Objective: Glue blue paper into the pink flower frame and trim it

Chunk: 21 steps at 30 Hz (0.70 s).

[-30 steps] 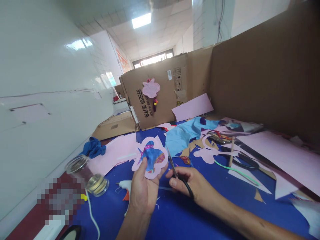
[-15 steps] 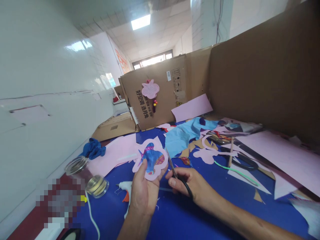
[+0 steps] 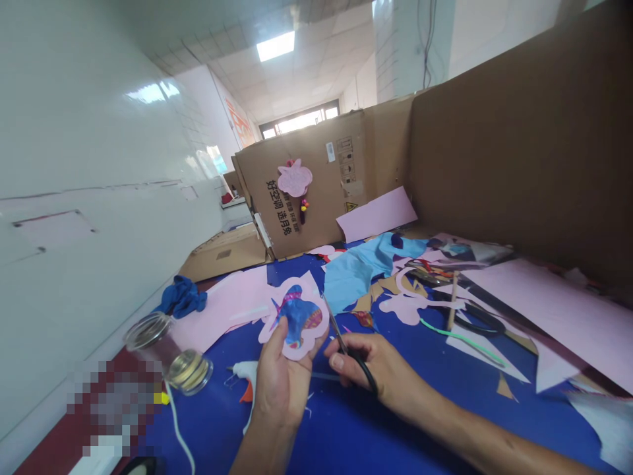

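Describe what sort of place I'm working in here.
Probably a craft workspace: there are scissors beside a pink-edged cut-out, a glue gun lying on the blue table, and pink sheets spread about.

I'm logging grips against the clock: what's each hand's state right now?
Left hand: closed, holding the pink-and-blue cutout, thumb on its front.
Right hand: closed, holding the scissors by the black handles.

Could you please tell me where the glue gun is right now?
In the head view, the white glue gun lies on the blue table, left of centre, between the clear jar and the left hand.
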Each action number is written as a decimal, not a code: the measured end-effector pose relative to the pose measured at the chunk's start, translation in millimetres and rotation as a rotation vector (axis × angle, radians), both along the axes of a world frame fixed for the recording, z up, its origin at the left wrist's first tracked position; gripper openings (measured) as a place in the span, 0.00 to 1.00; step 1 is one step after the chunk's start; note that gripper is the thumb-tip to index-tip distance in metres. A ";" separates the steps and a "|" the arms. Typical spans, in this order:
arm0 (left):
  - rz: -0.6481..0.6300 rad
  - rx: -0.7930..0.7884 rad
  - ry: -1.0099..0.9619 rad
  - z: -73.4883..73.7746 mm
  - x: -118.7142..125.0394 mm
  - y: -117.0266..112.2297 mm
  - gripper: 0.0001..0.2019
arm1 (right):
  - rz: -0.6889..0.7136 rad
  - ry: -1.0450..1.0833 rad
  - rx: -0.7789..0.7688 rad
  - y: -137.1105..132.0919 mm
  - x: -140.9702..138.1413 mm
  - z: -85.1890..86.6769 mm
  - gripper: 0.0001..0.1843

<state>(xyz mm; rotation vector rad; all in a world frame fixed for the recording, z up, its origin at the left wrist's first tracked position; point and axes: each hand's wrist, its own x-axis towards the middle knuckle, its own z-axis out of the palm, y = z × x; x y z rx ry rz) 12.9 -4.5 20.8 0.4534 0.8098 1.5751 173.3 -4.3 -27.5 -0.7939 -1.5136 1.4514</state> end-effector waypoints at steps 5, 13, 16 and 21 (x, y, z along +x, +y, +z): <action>-0.010 0.021 -0.024 -0.7 -0.2 0.0 0.09 | 0.000 -0.002 -0.003 0.7 -0.5 0.2 0.28; 0.019 -0.017 -0.042 -0.6 1.4 -0.4 0.11 | -0.009 0.018 0.016 -0.3 -1.3 -2.6 0.27; 0.025 -0.031 -0.049 0.9 2.3 -1.4 0.11 | -0.014 0.020 0.021 -0.7 -1.5 -2.9 0.26; 0.030 -0.055 -0.050 4.2 4.0 -2.1 0.11 | -0.022 0.016 0.040 -2.0 -1.5 -1.8 0.24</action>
